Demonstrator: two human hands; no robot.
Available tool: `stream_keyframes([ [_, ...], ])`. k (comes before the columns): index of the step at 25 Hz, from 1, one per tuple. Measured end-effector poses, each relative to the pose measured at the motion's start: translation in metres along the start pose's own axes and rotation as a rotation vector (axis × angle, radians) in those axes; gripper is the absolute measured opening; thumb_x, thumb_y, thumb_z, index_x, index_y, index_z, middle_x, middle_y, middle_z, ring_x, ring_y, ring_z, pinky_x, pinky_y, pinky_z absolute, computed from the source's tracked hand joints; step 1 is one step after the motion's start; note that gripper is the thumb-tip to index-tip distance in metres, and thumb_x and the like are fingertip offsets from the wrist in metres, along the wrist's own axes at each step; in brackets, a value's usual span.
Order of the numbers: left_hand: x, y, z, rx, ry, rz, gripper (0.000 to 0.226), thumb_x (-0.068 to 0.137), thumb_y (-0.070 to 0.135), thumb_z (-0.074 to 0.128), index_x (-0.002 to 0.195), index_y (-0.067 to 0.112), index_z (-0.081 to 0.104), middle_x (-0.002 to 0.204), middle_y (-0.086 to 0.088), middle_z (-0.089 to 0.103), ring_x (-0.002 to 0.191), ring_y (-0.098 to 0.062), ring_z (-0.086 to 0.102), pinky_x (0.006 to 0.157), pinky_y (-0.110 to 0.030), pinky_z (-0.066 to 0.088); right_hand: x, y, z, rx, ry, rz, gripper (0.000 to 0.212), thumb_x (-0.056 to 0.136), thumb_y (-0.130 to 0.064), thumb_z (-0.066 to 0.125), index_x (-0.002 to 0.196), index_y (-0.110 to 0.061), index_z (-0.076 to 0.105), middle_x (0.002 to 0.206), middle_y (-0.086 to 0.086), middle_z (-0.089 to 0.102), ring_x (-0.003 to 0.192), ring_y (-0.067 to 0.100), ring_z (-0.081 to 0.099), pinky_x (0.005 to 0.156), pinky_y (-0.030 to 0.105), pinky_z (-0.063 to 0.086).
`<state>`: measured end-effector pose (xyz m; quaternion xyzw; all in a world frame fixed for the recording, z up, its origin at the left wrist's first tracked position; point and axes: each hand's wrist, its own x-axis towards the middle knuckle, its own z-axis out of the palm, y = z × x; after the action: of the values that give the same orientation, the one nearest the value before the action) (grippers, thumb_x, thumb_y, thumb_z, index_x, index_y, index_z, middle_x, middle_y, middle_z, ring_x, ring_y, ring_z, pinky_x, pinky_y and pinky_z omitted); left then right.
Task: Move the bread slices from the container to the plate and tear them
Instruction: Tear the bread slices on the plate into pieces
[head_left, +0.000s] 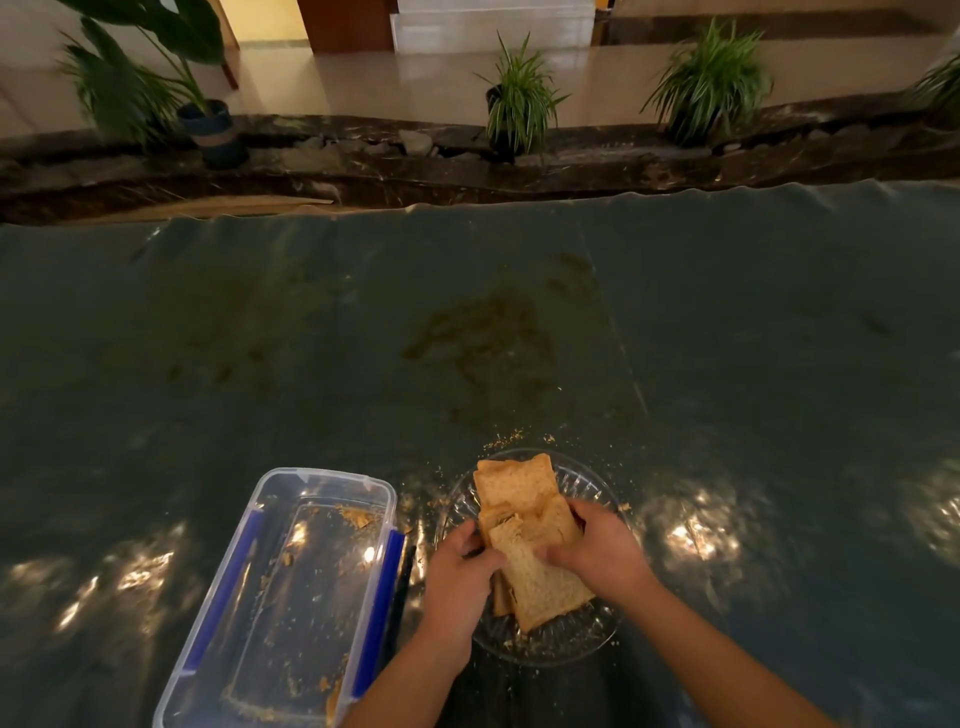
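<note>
Two bare hands meet over a stack of brown bread slices (530, 540) on a clear glass plate (582, 642); the left hand (460, 571) pinches the stack's left edge between thumb and curled fingers, and the right hand (597, 545) has its fingers folded down over the right side, pressing on the top slice; the top slice shows a ragged split near its upper left corner. No brand, label or writing can be read anywhere. The slices beneath lie partly hidden, so their count cannot be told; one slice juts out toward the far rim of the plate. Just left of the plate stands a clear plastic container (270, 499) with blue side clips, holding only crumbs and a few small scraps; its near end is cut off by the frame. Crumbs (501, 441) lie scattered on the dark green table cover (727, 338) beyond the plate; a brownish smear marks the cover farther out. Potted plants (517, 104) stand on the floor beyond the table.
</note>
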<state>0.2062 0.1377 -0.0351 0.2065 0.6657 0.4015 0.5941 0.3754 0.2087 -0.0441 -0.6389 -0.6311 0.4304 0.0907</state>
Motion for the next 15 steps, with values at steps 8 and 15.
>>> stream_keyframes([
  [8, -0.001, -0.003, 0.0, -0.068, 0.003, -0.034, 0.043, 0.081, 0.0, 0.067, 0.116, 0.025, 0.066, 0.112, 0.0, 0.073, 0.107, -0.021, 0.068, 0.094, -0.051, 0.055, -0.004, 0.002, 0.006, 0.121, 0.036, -0.012, 0.072, 0.063, -0.028, 0.088, 0.127, -0.022, 0.056, 0.116, -0.007, 0.062, 0.105, 0.012, 0.06, 0.088, 0.033, 0.054],
  [15, -0.011, -0.009, -0.004, -0.155, -0.002, -0.029, 0.047, 0.08, -0.006, 0.068, 0.119, 0.019, 0.065, 0.114, -0.005, 0.074, 0.108, -0.024, 0.068, 0.097, -0.052, 0.053, -0.021, 0.006, 0.009, 0.231, 0.062, -0.098, 0.068, 0.062, -0.028, 0.089, 0.122, -0.032, 0.057, 0.108, -0.022, 0.061, 0.102, -0.002, 0.058, 0.085, 0.021, 0.049],
])
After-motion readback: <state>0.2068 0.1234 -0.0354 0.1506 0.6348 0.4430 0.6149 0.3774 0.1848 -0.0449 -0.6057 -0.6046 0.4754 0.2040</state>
